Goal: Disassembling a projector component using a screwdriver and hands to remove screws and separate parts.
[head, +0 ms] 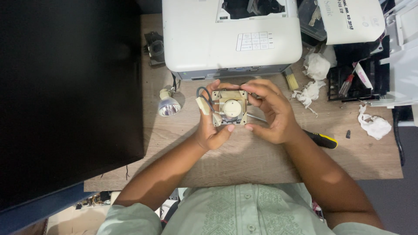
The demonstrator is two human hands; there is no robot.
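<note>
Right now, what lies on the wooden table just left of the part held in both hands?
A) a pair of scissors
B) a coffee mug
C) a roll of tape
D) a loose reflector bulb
D: a shiny loose reflector bulb lies on the wooden table beside the left hand, which with the right hand holds the square lamp module.

Matt wooden table (261,161); smooth white plastic projector (204,43); crumpled paper tissue (375,126).

A white projector (204,39) is seen at the table's (244,161) far edge, a loose reflector bulb (168,105) lies left of centre, crumpled tissues (374,125) are scattered toward the right edge, beside a yellow-tipped screwdriver handle (323,139).
</note>
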